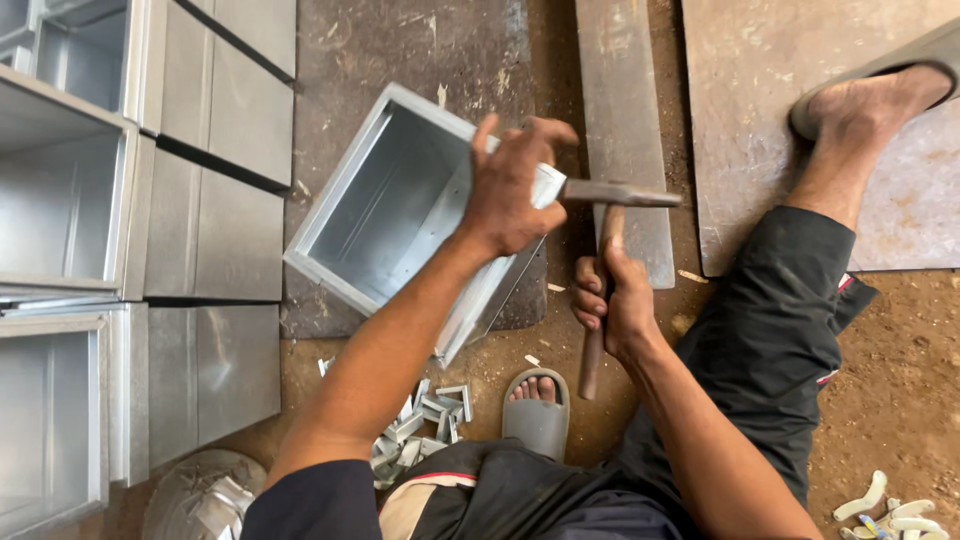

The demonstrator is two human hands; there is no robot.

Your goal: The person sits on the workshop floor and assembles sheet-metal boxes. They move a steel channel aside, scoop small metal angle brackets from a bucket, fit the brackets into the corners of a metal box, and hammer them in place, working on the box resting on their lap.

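Note:
A shiny open sheet-metal box (385, 205) lies tilted on a dark metal slab (400, 50) on the ground. My left hand (510, 185) grips the box's right rim, fingers curled over the edge. In my right hand (612, 300) is the wooden handle of a hammer (610, 195), whose dark iron head points sideways right beside the box's corner, close to my left hand's fingers.
Several finished metal boxes (70, 190) are stacked at the left. Small metal offcuts (425, 420) lie near my sandalled left foot (537, 400). A long iron bar (625, 120) and a flat plate (800, 60) lie ahead; my right foot (870, 100) rests on the plate.

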